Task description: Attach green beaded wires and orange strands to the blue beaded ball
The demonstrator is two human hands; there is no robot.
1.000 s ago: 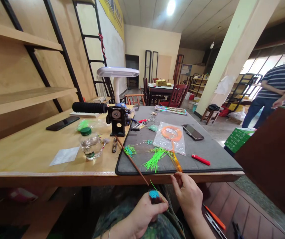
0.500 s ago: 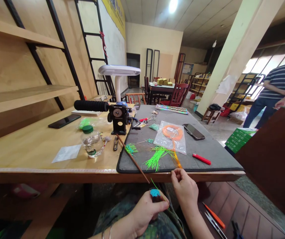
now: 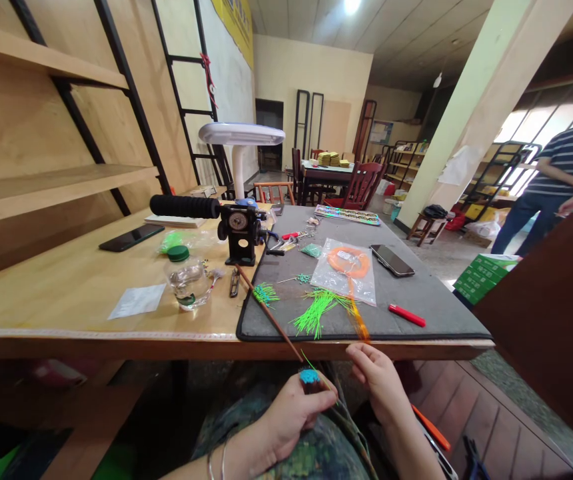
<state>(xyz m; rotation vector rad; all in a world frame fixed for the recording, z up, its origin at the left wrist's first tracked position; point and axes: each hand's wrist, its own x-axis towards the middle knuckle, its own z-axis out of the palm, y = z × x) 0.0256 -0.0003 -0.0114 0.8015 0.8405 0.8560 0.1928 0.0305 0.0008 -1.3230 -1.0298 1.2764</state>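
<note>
At table edge (image 3: 166, 348): L hand (image 3: 294, 415) closed on blue-topped piece (image 3: 309, 377), green strand (image 3: 308, 361) by thumb. R hand (image 3: 380, 381) fingertips nearly tog.; contents can't tell. Piece base hidden.

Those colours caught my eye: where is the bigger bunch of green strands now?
In the head view, the bigger green bunch lies on the grey mat, in front of the clear bag, with orange strands just to its right.
</note>
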